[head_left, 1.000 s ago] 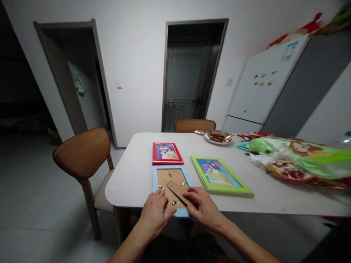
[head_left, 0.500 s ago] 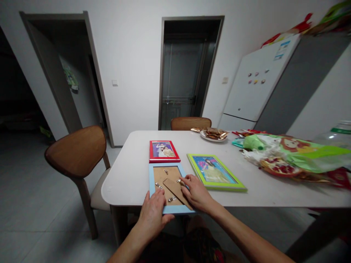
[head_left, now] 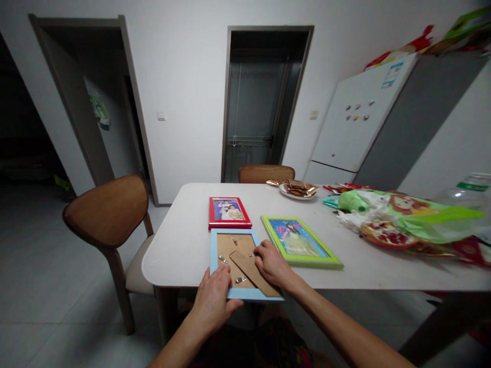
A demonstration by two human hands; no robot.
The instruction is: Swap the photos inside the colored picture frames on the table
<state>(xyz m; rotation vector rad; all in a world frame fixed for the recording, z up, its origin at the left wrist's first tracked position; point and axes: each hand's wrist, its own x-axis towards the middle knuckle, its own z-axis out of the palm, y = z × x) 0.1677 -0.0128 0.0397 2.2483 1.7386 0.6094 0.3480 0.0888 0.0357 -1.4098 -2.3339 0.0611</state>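
A light blue picture frame lies back side up at the table's front edge, its brown backboard showing with metal clips and a slanted brown stand. My left hand rests on the frame's lower left corner, fingers apart and thumb at the front edge. At the frame's right side, my right hand has its fingers curled beside the right clip; its fingertips are partly hidden. Behind the blue frame lies a red frame with a photo. A green frame with a photo lies to the right.
The white table also holds a plate of wrapped snacks, a cut pomegranate and a green plastic bag on the right. A wooden chair stands left, another behind the table.
The fingers of my right hand have curled in more at the clip. The blue frame's lower right corner and the stand's lower end show farther right. My left hand has hardly moved.
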